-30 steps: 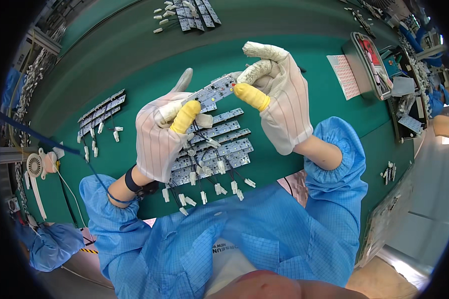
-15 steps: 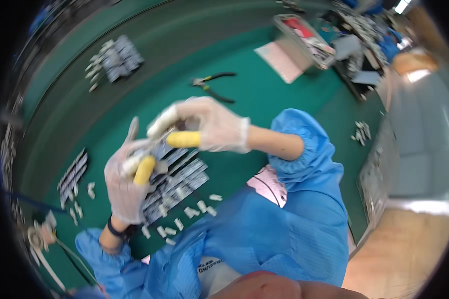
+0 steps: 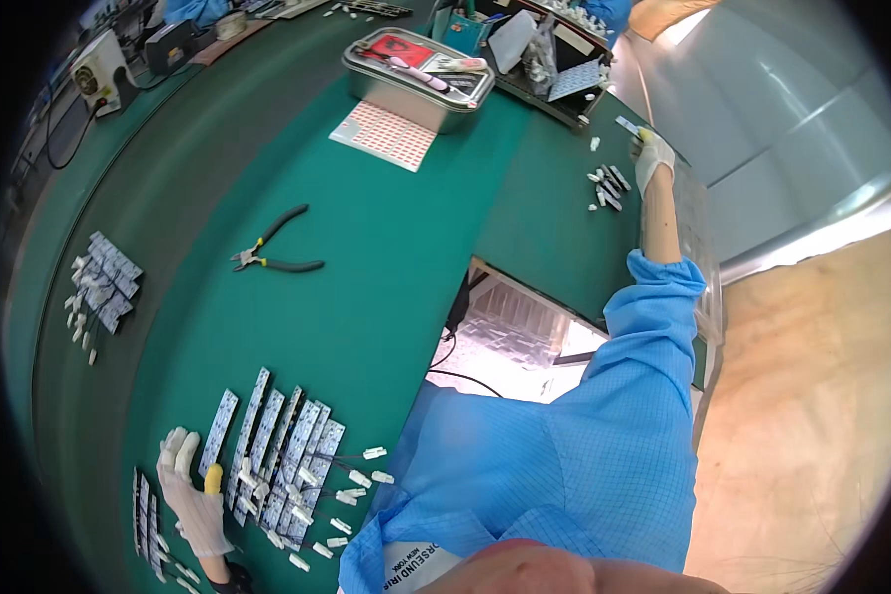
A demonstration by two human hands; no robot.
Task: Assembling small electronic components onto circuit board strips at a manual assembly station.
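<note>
At the far right, my gloved right hand (image 3: 653, 161) pinches a small pale strip (image 3: 627, 125) with a bluish patch, held out past its fingertips. My gloved left hand (image 3: 194, 500), with a yellow cot on the thumb, rests at the lower left with its fingers apart and nothing in them. Close beside it is a single LED circuit-board strip (image 3: 219, 432). Just to its right lie several more board strips (image 3: 301, 460) in a slanting row, with short wires and white connectors (image 3: 359, 479). Another group of strips (image 3: 147, 515) lies left of that hand.
Side cutters (image 3: 257, 255) lie mid-table. A metal box (image 3: 421, 84) of tools stands at the back by a red-dotted sheet (image 3: 386, 134). More strips are stacked (image 3: 107, 282) at the left. Small wired pieces (image 3: 609, 186) sit near my right hand, below a dark tray (image 3: 544, 64).
My hands were together over the board strips; they are now far apart. The right has swung out to the far right with a small strip. The view has shifted and turned rightward.
</note>
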